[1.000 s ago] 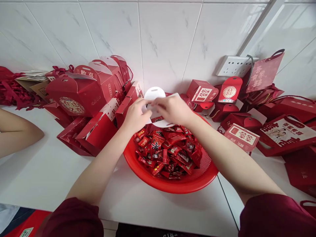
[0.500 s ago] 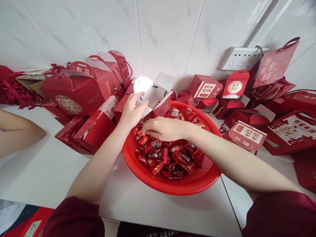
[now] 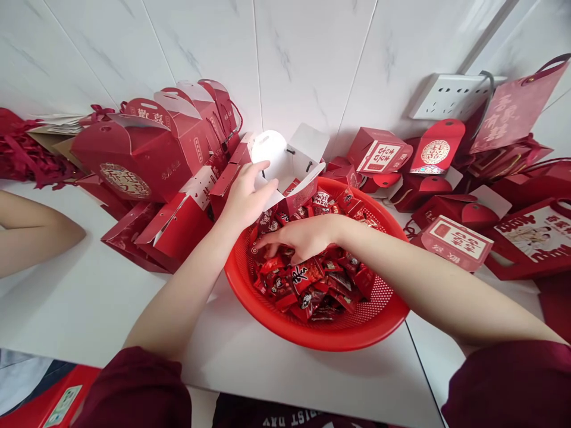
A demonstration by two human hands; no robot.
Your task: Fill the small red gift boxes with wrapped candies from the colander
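A red paper gift box (image 3: 307, 191) with a white inside stands open behind the basket, its flaps raised. My left hand (image 3: 250, 193) grips its near left edge, thumb and forefinger at the flap. A bit of red shows low inside the box; I cannot tell what it is. In front is a round red plastic basket (image 3: 312, 342) filled with wrapped candies (image 3: 307, 276), mostly red. My right hand (image 3: 303, 238) reaches over them from the right, palm down. Its fingers are apart and their tips touch the candies on the left side of the pile.
Folded red gift boxes (image 3: 143, 160) are stacked at the left against the tiled wall. More small red boxes (image 3: 379, 153) stand at the right, near a white power strip (image 3: 450, 98). Another person's arm (image 3: 40, 235) rests on the white table (image 3: 53, 309) at the left.
My right hand has spread its fingers among the candies, where they were bunched together before. My left hand stays on the box. The whole view has shifted slightly.
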